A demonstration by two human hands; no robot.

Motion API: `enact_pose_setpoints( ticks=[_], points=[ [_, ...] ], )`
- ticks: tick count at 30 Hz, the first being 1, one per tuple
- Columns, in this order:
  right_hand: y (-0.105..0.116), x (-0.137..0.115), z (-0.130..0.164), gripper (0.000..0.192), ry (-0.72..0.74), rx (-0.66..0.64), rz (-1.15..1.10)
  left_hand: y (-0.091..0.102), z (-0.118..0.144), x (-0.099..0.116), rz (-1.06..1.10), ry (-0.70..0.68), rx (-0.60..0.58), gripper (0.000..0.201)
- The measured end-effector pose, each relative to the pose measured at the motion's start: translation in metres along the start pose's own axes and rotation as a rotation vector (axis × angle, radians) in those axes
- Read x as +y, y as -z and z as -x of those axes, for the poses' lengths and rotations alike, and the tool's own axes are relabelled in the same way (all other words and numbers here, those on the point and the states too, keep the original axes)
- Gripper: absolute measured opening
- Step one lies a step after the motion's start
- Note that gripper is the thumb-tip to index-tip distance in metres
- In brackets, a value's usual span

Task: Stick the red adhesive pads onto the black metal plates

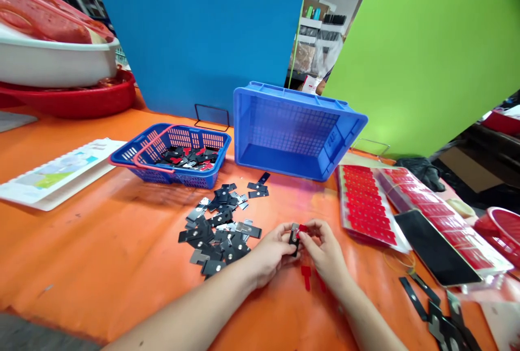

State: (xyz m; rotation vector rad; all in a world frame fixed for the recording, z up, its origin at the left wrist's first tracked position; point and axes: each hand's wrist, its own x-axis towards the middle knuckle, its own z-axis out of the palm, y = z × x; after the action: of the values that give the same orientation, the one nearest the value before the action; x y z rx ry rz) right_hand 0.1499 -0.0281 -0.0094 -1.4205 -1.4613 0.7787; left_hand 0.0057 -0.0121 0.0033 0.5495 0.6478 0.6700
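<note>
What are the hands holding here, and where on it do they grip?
Both hands, left and right, pinch one small black metal piece with a red sticker at its top.

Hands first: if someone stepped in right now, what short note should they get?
Left hand and right hand together pinch one small black metal tab with a red sticker.
Loose pile of black and grey tabs lies left of the hands.
Red sticker sheets lie to the right.
Small blue basket holds tabs already bearing red.
The pile remains without stickers.
</note>
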Motion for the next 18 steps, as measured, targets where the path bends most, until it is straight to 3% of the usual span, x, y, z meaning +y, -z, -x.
enact_pose_setpoints(
  ticks=[18],
  points=[
    [-0.0064,0.0057,0.0033,0.014,0.025,-0.04,0.098,0.0014,-0.0012,-0.0029,-0.005,-0.028,-0.002,0.05]
  ],
)
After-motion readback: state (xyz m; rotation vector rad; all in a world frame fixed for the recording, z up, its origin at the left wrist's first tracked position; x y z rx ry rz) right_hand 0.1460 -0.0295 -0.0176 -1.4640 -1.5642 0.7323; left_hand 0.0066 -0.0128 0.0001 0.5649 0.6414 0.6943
